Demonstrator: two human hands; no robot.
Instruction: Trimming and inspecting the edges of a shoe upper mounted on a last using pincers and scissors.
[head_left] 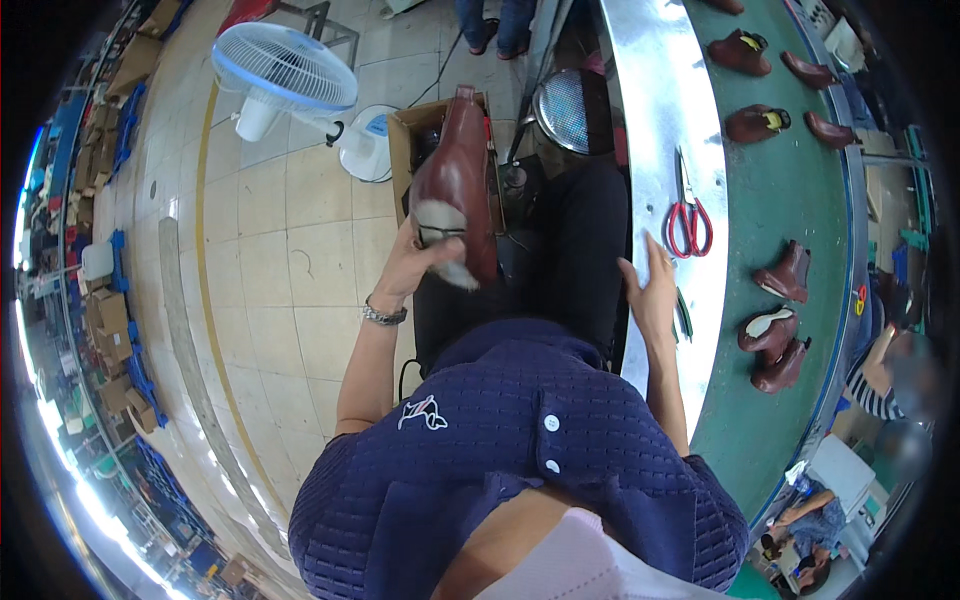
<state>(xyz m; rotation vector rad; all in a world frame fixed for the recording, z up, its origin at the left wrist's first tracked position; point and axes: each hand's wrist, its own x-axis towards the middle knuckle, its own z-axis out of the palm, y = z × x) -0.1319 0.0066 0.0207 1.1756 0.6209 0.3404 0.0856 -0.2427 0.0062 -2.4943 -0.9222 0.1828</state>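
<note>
Head view. The left hand (pixel 408 262) grips a brown boot (pixel 462 170), thumb over the blurred pale part (pixel 440 215) and fingers at the side. The boot is held raised above a cardboard box (pixel 400 160), to the left of the desk (pixel 655 110). The right hand (pixel 655 292) is empty, its fingers loosely spread, at the left edge of the desk; contact with the surface cannot be confirmed.

Red-handled scissors (pixel 687 225) lie near the right edge of the desk, apart from the right hand. A slim dark green tool (pixel 683 315) lies just beside that hand.

The green belt (pixel 770 200) adjoins the right edge of the desk. Towards its upper end are two boots with yellow inside (pixel 757 124); lower down, a boot with a pale sole (pixel 768 330) lies near its left edge.

Status, by judgement: handling of the held boot is under way; setting it down is not yet done. The scissors are not in use. Whether any work on the boot is complete cannot be determined.
</note>
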